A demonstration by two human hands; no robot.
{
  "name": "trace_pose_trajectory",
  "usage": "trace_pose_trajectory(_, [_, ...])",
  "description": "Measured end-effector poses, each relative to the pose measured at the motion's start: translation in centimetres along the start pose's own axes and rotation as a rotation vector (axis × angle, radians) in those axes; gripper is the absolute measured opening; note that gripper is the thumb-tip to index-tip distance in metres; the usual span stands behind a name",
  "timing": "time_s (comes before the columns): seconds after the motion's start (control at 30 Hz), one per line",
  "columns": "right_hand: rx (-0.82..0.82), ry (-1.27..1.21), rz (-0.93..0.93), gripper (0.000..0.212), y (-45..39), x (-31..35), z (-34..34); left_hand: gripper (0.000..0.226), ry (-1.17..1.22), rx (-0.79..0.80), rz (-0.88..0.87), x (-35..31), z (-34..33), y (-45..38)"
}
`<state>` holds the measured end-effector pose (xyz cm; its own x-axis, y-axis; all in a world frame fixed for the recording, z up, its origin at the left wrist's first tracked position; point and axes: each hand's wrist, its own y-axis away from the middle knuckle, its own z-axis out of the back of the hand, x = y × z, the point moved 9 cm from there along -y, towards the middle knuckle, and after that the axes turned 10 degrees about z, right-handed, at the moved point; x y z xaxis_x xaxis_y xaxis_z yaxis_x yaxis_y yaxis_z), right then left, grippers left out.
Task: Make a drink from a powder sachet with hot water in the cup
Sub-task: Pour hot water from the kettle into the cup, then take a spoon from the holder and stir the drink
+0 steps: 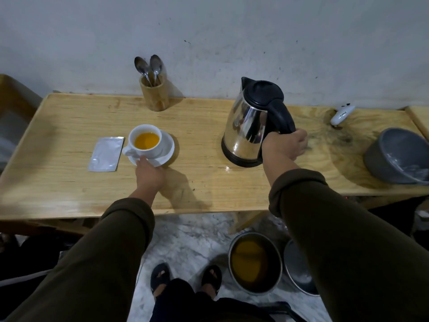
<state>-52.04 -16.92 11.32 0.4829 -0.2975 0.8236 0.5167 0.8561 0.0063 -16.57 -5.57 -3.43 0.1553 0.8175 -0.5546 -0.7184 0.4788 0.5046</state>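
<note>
Orange drink fills cup (144, 141) | left hand (149, 173) pressed on saucer (165, 156), right hand (286, 145) clamped on kettle (250, 126) handle | pouring judged done | next: spoon (155, 66) to be fetched for stirring

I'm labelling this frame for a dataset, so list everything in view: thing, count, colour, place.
table: 1, light wood, against the wall
cup: 1, white, holding orange liquid, on the saucer
saucer: 1, white, left-centre
sachet: 1, silver, flat, left of cup
kettle: 1, steel and black, right of centre
spoons: 2, metal, in holder
holder: 1, wooden, by wall
bowl: 1, grey, far right
pot: 1, metal, brownish liquid, on floor
left hand: at the saucer's near rim
right hand: gripping kettle handle
</note>
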Motion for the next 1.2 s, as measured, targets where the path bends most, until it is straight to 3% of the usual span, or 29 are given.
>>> trace_pose_trajectory(0.37, [-0.076,0.035,-0.087,0.076,4.8,0.0,-0.9,0.075,-0.023,0.139,-0.102,0.1,2.2,1.1])
trace_pose_trajectory(0.57, [-0.086,0.059,-0.087,0.066,8.2,1.3,-3.0,0.074,0.098,0.165,-0.139,0.2,3.7,1.6])
trace_pose_trajectory(0.9, [0.351,0.115,0.205,0.028,12.5,8.4,-14.5,0.084,0.025,0.189,-0.231,0.7,4.4,-0.6])
trace_pose_trajectory(1.2, [0.624,0.241,0.520,0.030,11.5,16.9,-24.8,0.044,0.064,0.190,-0.162,0.6,6.5,-4.4])
